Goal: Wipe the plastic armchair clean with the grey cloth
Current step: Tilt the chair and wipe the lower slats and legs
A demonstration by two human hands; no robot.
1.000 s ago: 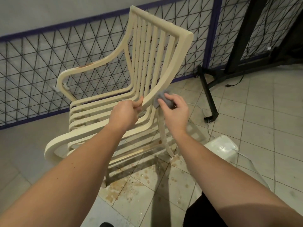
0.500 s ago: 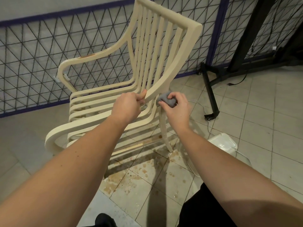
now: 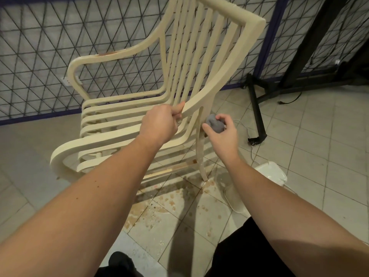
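Tiled floor wet and stained under plastic armchair, tilted by mesh fence.
Left hand clenched on near armrest, steadying; right hand grasped bunched grey cloth against rear leg top. Best: hold chair firm, wipe down leg in long strokes.

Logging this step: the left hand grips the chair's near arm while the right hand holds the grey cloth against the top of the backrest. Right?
Not quite. In the head view the right hand holds the grey cloth low against the rear leg, not the backrest top. The left hand does grip the chair's near arm.
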